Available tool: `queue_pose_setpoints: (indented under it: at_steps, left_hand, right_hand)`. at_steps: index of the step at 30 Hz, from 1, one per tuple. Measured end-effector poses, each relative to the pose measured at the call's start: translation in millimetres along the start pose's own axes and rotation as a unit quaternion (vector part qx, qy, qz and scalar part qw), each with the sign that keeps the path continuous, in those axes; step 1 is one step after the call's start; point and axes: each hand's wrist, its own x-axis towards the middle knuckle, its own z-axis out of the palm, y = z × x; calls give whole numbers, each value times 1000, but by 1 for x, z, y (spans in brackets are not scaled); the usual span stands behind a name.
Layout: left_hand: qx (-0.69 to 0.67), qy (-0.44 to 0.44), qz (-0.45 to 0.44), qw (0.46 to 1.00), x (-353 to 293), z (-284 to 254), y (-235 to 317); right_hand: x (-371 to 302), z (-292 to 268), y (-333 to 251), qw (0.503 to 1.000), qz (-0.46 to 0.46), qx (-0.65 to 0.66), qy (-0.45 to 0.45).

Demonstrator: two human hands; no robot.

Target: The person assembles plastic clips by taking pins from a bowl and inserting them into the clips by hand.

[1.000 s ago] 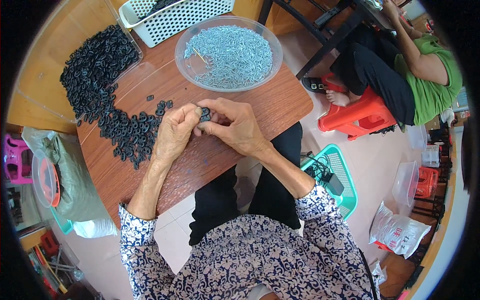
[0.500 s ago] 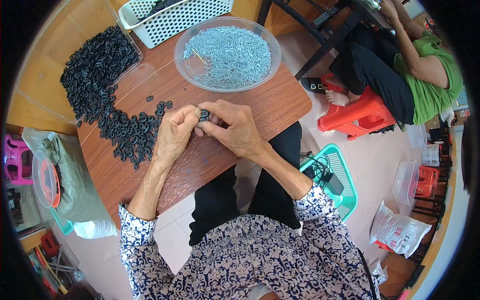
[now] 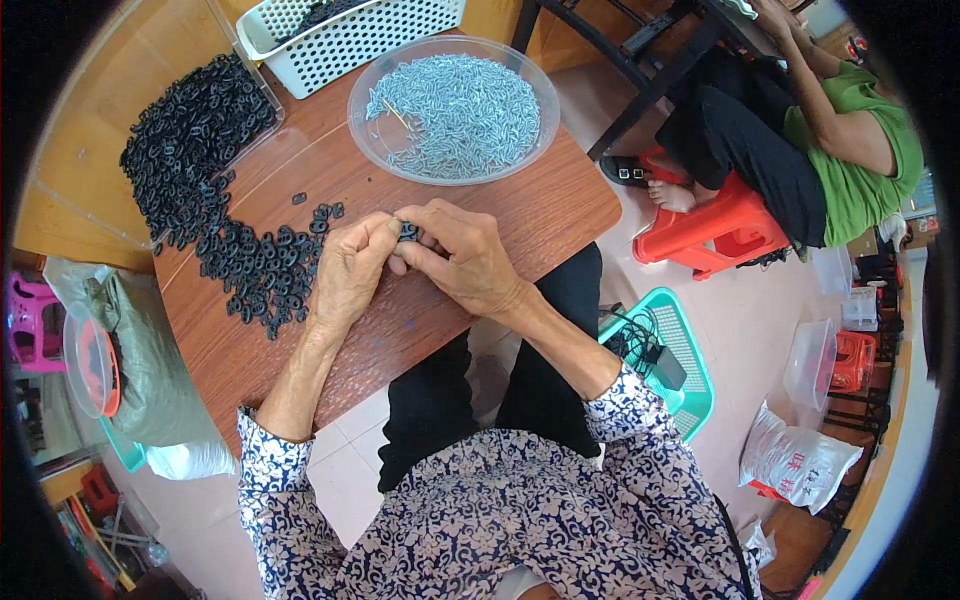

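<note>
Two patterned sleeves (image 3: 540,500) lie nearest, and beyond them the hands meet over the near side of the wooden table (image 3: 225,335). The left hand (image 3: 352,262) pinches with thumb and curled fingers; the right hand (image 3: 468,258) closes narrowly from the other side, and between their tips sits a small black piece (image 3: 408,232), mostly covered. Over the last second little has altered: both hands have stayed in nearly the same spot, while rather less of the piece shows between them. I take this as fine fingering of one item, the work on it apparently unfinished; whether anything else is gripped with it, I cannot tell. Just past the left hand, loose black pieces (image 3: 265,262) spread in a trail, unchanged, up to a dense black heap (image 3: 195,130). Farther on stands a round clear bowl (image 3: 375,150) of silvery-blue pins (image 3: 465,110), then a white perforated basket (image 3: 350,48). Off to the right, a co-worker in green (image 3: 870,160) sits on a red stool (image 3: 715,235).
</note>
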Motion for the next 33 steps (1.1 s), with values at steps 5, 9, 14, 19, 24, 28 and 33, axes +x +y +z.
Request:
queue_pose_setpoints:
  at_steps: [5, 9, 14, 19, 24, 28, 33]
  left_hand:
    - [5, 10, -11, 1000, -1, 0, -3]
    - [20, 8, -7, 1000, -1, 1, -4]
    - [39, 4, 2, 999, -1, -1, -2]
    - [16, -5, 9, 1000, -2, -3, -3]
    - [-14, -6, -25, 1000, -1, -6, -4]
    - [11, -10, -5, 1000, -2, -5, -3]
    - [-3, 23, -5, 1000, -2, 2, -4]
  right_hand:
    - [1, -3, -3, 999, 32, 14, -17]
    - [0, -1, 0, 1000, 18, 7, -6]
    - [-2, 0, 0, 1000, -1, -14, -4]
    - [2, -1, -2, 1000, -1, -17, -11]
    - [4, -5, -5, 996, 57, 50, -41]
    - [2, -4, 0, 998, 42, 35, -41]
    - [1, -3, 2, 999, 23, 27, -31]
